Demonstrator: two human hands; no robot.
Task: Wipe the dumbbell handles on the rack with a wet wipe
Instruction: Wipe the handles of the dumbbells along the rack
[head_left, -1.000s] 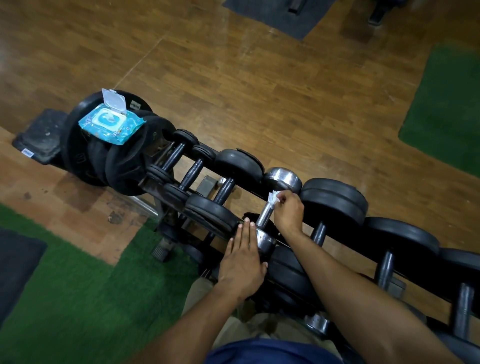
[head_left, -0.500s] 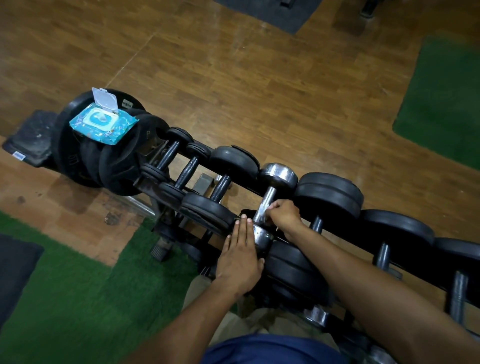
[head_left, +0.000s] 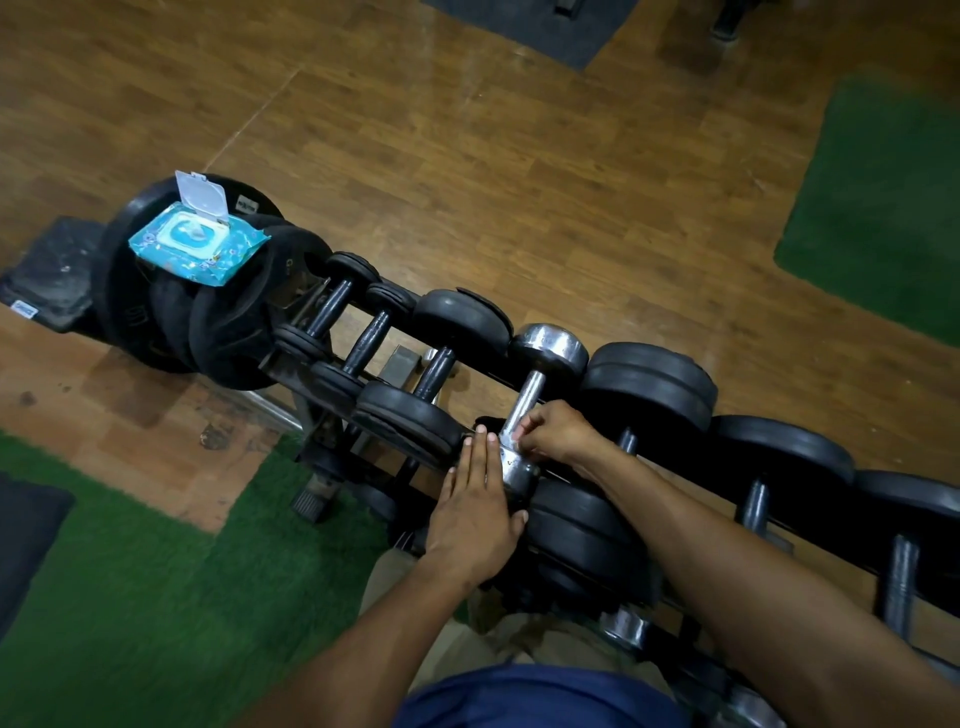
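Centre-right of frame, on the rack (head_left: 306, 387), right hand (head_left: 558, 434) has fingers curled round the chrome dumbbell (head_left: 530, 400) handle's near end, wet wipe hidden inside. Left hand (head_left: 480, 512), fingers straight, presses the near head. Mid-wipe; next probably the neighbouring handle. A second ago the hand was further up, wipe showing. Wipes pack (head_left: 197, 244) upper left.

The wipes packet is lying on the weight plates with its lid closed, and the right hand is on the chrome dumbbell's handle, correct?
Not quite. The head view shows the wipes packet lying on the weight plates with its lid flipped open, not closed. The rest holds: the right hand is on the chrome dumbbell at the near end of its handle.
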